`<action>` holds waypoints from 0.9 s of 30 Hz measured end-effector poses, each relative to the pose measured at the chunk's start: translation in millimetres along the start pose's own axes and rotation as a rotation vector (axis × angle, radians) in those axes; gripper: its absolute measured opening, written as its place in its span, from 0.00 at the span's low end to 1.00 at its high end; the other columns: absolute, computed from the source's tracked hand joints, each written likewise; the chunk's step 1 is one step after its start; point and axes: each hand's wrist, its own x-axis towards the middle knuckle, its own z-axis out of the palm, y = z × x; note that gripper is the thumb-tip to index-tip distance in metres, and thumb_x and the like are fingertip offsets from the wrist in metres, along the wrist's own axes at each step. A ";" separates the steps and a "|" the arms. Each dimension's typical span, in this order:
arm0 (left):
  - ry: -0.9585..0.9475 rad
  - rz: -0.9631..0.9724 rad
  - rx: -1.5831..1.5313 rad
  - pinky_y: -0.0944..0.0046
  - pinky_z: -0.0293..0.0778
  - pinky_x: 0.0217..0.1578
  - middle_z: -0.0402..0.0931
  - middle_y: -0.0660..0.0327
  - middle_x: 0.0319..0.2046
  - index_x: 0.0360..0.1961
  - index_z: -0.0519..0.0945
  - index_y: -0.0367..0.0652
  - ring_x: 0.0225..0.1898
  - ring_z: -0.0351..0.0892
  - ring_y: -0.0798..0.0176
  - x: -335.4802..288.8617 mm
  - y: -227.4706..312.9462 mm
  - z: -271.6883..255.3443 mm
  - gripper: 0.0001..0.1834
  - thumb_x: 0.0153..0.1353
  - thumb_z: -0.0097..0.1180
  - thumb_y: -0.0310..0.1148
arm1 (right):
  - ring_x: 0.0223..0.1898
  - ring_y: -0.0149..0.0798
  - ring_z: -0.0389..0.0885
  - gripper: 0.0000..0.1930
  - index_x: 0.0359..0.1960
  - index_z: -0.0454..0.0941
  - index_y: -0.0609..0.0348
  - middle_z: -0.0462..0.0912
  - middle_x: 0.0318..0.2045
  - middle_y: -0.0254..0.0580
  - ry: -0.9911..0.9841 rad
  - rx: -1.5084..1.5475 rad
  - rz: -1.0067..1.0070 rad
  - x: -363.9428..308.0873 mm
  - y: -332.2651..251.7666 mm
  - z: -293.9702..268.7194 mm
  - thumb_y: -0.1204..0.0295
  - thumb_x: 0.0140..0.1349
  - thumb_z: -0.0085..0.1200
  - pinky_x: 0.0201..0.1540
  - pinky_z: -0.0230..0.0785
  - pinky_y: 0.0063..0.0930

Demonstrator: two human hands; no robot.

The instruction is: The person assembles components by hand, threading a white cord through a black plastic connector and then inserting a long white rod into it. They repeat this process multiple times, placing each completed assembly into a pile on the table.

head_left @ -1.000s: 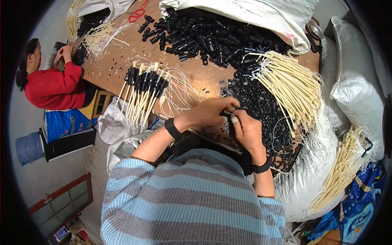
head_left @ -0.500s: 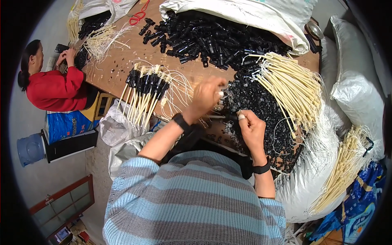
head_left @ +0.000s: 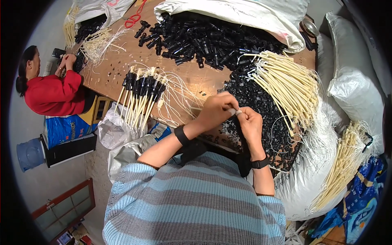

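My left hand [head_left: 218,109] and my right hand [head_left: 250,123] meet fingertip to fingertip over the near part of the table. Both are closed in a pinch, and what they hold is too small and covered to make out. White wraps show on fingers of both hands. A short pale stick end pokes out beside my left hand. Beneath and beyond the fingers spreads a heap of small black plastic pieces [head_left: 261,98]. To the left lies a cluster of black tubular fittings [head_left: 143,86] on cream rods, with loose white strings.
A large pile of black fittings [head_left: 204,36] spills from a white sack [head_left: 245,10]. Cream rods with strings [head_left: 288,90] lie at right. Red-handled scissors [head_left: 134,19] rest at the far left. A person in red [head_left: 55,92] works beyond. Full white sacks [head_left: 355,69] stand right.
My left hand has moved right and down, and its fingers now meet those of my right hand. The pale rod seen between the hands is now mostly hidden. The view has shifted slightly.
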 end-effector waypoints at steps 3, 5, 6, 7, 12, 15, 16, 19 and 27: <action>0.071 0.098 0.162 0.66 0.72 0.29 0.74 0.61 0.26 0.30 0.78 0.41 0.28 0.78 0.62 -2.6 -2.9 3.3 0.09 0.46 0.60 0.18 | 0.19 0.14 0.57 0.04 0.34 0.80 0.64 0.69 0.18 0.17 -0.163 0.411 0.017 -1.5 -5.1 1.9 0.79 0.62 0.53 0.21 0.45 0.15; 0.107 0.115 0.222 0.64 0.73 0.30 0.75 0.60 0.27 0.31 0.78 0.40 0.29 0.78 0.61 -3.0 -3.5 4.1 0.10 0.46 0.60 0.18 | 0.20 0.14 0.58 0.04 0.35 0.79 0.65 0.70 0.19 0.18 -0.170 0.461 0.044 -3.4 -10.5 -1.8 0.78 0.63 0.54 0.21 0.46 0.14; 0.101 0.108 0.203 0.64 0.74 0.30 0.75 0.60 0.27 0.33 0.78 0.41 0.29 0.79 0.61 -2.8 -4.1 4.4 0.12 0.45 0.61 0.19 | 0.20 0.13 0.58 0.04 0.36 0.79 0.66 0.70 0.20 0.18 -0.178 0.512 0.071 -4.0 -11.8 -2.8 0.77 0.64 0.55 0.21 0.46 0.14; 0.095 0.100 0.186 0.64 0.74 0.31 0.76 0.60 0.28 0.36 0.79 0.41 0.30 0.79 0.61 -2.9 -4.2 4.7 0.14 0.45 0.61 0.19 | 0.20 0.13 0.58 0.04 0.36 0.79 0.66 0.70 0.20 0.18 -0.180 0.512 0.071 -4.3 -11.1 -2.3 0.77 0.64 0.55 0.21 0.46 0.14; 0.066 -0.104 0.149 0.66 0.75 0.30 0.78 0.60 0.26 0.34 0.83 0.43 0.28 0.80 0.62 0.0 -7.8 4.2 0.12 0.44 0.64 0.22 | 0.20 0.15 0.59 0.05 0.32 0.80 0.64 0.69 0.18 0.18 -0.028 0.238 -0.099 -5.4 -5.2 3.4 0.74 0.64 0.56 0.21 0.49 0.16; 0.039 -0.124 0.186 0.67 0.75 0.29 0.79 0.61 0.23 0.30 0.85 0.42 0.26 0.80 0.63 -0.4 -6.5 2.2 0.09 0.43 0.64 0.24 | 0.17 0.19 0.61 0.04 0.29 0.81 0.61 0.67 0.13 0.24 0.047 0.038 -0.171 -8.3 -9.2 3.6 0.74 0.61 0.59 0.20 0.54 0.20; 0.074 -0.112 0.182 0.67 0.75 0.28 0.79 0.61 0.22 0.28 0.85 0.42 0.25 0.80 0.64 -0.7 -5.5 1.8 0.08 0.43 0.65 0.24 | 0.16 0.20 0.61 0.04 0.29 0.81 0.61 0.67 0.12 0.27 0.092 -0.092 -0.234 -8.7 -9.7 3.8 0.74 0.59 0.60 0.20 0.55 0.21; 0.080 -0.106 0.222 0.71 0.73 0.28 0.80 0.61 0.26 0.30 0.84 0.38 0.25 0.78 0.70 -2.8 -9.0 1.1 0.08 0.46 0.65 0.21 | 0.15 0.22 0.62 0.03 0.28 0.81 0.60 0.65 0.11 0.31 0.055 -0.082 -0.255 -8.7 -9.8 1.6 0.74 0.57 0.60 0.19 0.56 0.23; 0.055 0.096 0.218 0.68 0.76 0.30 0.80 0.58 0.29 0.33 0.83 0.39 0.26 0.80 0.64 3.9 -4.1 -11.7 0.12 0.43 0.63 0.21 | 0.16 0.18 0.58 0.05 0.37 0.80 0.64 0.72 0.17 0.24 -0.105 0.517 -0.050 -10.3 -13.7 -7.9 0.78 0.60 0.55 0.19 0.50 0.16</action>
